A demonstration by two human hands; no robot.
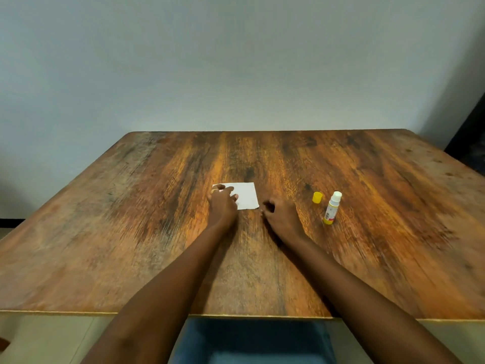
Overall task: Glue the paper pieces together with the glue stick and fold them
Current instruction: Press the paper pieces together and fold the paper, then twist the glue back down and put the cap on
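The table (110, 232) has a worn wood-grain top, brown streaked with orange. Near its middle lies a flat, roughly square piece of white paper (248, 195) with no writing to be seen. The left hand (222, 204) rests on the paper's left part, fingers bent and spread over it, thumb on the sheet. Just off the paper's near right corner, the right hand (279, 215) lies on the bare wood with fingers curled in; blur hides whether it holds anything. Toward the right edge a small yellow cap (317, 197) stands apart from the uncapped glue stick (332, 207), an upright white tube with a yellow base, its label unreadable.
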